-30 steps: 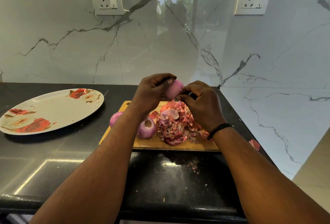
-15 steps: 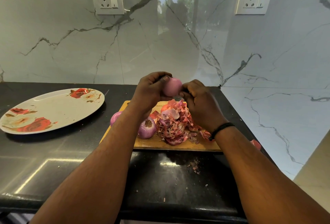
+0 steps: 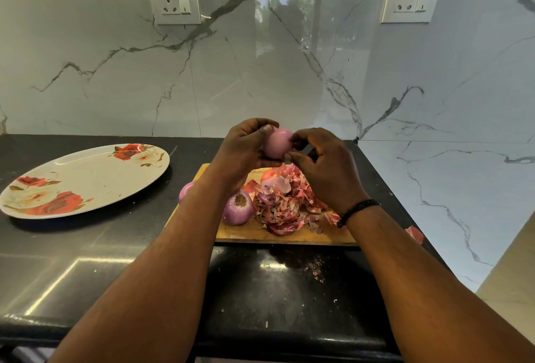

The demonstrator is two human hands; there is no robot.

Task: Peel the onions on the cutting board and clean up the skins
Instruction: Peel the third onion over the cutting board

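Held up over the cutting board (image 3: 289, 235): onion (image 3: 277, 142) cupped in left hand (image 3: 243, 154), right hand (image 3: 324, 168) fingers seemingly pinching its right side.

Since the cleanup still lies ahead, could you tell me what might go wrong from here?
1. The skins are heaped to the board's right edge; one piece and some crumbs already lie on the counter, so more may spill.
2. The onion is held above the heap between the left hand and right hand; if it slips, it could scatter skins.
3. A peeled onion touches the heap and may pick up scraps.
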